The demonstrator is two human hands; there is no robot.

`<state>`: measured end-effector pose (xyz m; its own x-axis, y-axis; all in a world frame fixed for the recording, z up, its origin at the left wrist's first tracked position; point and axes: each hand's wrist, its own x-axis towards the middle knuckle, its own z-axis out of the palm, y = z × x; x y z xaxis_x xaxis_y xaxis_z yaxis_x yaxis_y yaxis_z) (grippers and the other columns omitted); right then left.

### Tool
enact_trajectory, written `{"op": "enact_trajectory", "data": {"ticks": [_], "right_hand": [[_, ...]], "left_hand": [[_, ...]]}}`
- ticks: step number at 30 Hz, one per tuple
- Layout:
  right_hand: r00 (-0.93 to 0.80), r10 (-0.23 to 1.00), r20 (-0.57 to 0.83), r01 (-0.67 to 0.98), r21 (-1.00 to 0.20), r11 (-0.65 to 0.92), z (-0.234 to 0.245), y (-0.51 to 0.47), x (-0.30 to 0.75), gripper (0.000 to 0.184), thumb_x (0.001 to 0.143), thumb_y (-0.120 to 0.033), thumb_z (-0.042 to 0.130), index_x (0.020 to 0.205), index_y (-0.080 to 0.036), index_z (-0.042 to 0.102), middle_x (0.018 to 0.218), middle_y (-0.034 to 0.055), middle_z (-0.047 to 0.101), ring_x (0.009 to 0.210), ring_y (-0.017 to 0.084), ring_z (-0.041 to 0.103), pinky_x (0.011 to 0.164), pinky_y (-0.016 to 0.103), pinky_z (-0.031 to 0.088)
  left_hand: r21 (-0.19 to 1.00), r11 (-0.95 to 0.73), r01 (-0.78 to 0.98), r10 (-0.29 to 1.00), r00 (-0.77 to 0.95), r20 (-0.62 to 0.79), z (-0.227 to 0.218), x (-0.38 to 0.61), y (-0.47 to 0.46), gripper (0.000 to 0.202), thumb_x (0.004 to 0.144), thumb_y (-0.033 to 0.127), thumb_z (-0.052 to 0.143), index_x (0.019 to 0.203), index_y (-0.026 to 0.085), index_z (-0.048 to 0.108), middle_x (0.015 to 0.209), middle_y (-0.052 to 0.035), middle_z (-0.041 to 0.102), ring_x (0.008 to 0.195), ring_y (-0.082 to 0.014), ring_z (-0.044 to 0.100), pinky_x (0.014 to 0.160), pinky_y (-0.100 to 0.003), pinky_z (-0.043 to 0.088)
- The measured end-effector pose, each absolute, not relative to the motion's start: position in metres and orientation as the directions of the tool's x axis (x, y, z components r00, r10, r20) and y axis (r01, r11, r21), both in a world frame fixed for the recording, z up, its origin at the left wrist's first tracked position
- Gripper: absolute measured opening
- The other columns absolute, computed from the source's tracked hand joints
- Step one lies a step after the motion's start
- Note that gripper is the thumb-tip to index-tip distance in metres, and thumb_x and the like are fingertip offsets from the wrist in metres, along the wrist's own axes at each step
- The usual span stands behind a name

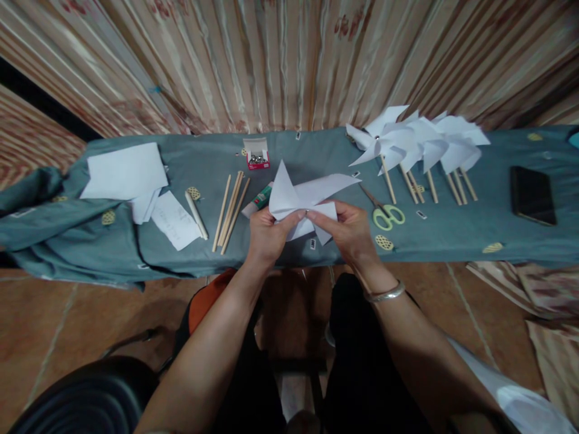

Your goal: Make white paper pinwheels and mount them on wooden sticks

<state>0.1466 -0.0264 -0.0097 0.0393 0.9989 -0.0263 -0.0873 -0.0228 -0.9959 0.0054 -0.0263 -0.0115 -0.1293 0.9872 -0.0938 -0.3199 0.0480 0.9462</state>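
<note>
Between both hands is a white paper pinwheel [289, 196], its cut corners partly folded toward the middle. My left hand [268, 232] grips its left side, the thumb pressed near the centre. My right hand [353, 229] grips the right side with its thumb meeting the same spot. A small shiny pushpin [307, 212] shows between the two thumb tips. Fingers beneath the paper are hidden. Just behind my left hand lies a glue stick [259, 199], partly covered by the paper. Green-handled scissors [386, 216] rest to the right of my right hand.
Several wooden sticks [230, 211] lie left of my hands, near an open red box of pins [257, 158]. Further left are a white pen [196, 215] and paper sheets [124, 172]. Finished pinwheels [407, 141] and a black phone [532, 196] are at right.
</note>
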Motion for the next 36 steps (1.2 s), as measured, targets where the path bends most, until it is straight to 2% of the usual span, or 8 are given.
{"op": "enact_trajectory", "data": {"ticks": [6,13,20,27,36], "right_hand": [[0.041,0.998,-0.045,-0.075,-0.996,-0.042,-0.0082,-0.0261,0.1452,0.028,0.061,-0.043,0.084,0.074,-0.02,0.073,0.07,-0.0011,0.071,0.064,0.015,0.061,0.063,0.029,0.049],[0.03,0.998,-0.056,-0.09,-0.995,-0.053,-0.0071,-0.0264,0.1458,0.027,0.06,-0.04,0.085,0.072,-0.02,0.073,0.068,-0.0014,0.07,0.062,0.014,0.06,0.061,0.028,0.048],[0.026,0.998,-0.064,-0.069,-0.996,-0.062,-0.0084,-0.0265,0.1459,0.026,0.063,-0.042,0.082,0.073,-0.02,0.072,0.067,-0.0015,0.07,0.061,0.014,0.06,0.059,0.027,0.048],[0.024,0.998,-0.062,-0.068,-0.996,-0.06,-0.0056,-0.0275,0.1458,0.026,0.063,-0.042,0.083,0.072,-0.02,0.072,0.067,-0.0012,0.069,0.061,0.014,0.059,0.058,0.027,0.047],[0.003,0.999,-0.036,-0.076,-0.996,-0.035,-0.0048,-0.0283,0.1462,0.026,0.062,-0.04,0.084,0.073,-0.02,0.072,0.067,-0.0023,0.068,0.059,0.012,0.057,0.058,0.026,0.046]], "left_hand": [[0.955,0.046,-0.292,0.98,-0.173,-0.1,-0.0125,0.0051,-0.0257,0.026,0.053,0.028,0.088,0.066,0.014,0.072,0.066,-0.0005,0.069,0.059,-0.0137,0.06,0.063,-0.027,0.049],[0.963,0.031,-0.269,0.981,-0.175,-0.08,-0.0147,0.003,-0.026,0.027,0.053,0.03,0.088,0.065,0.014,0.071,0.063,0.0003,0.067,0.058,-0.0128,0.058,0.06,-0.026,0.048],[0.972,0.035,-0.233,0.978,-0.192,-0.082,-0.017,0.0018,-0.0242,0.03,0.052,0.032,0.089,0.067,0.013,0.071,0.065,0.0002,0.066,0.063,-0.0145,0.061,0.064,-0.027,0.05],[0.956,0.058,-0.288,0.978,-0.178,-0.113,-0.0141,0.0037,-0.0252,0.031,0.05,0.032,0.09,0.069,0.014,0.074,0.072,-0.0014,0.071,0.064,-0.0145,0.063,0.063,-0.027,0.051],[0.943,0.079,-0.323,0.98,-0.149,-0.133,-0.0115,0.0032,-0.0265,0.028,0.051,0.03,0.09,0.067,0.014,0.073,0.069,-0.0018,0.072,0.061,-0.0145,0.063,0.062,-0.027,0.051]]}}
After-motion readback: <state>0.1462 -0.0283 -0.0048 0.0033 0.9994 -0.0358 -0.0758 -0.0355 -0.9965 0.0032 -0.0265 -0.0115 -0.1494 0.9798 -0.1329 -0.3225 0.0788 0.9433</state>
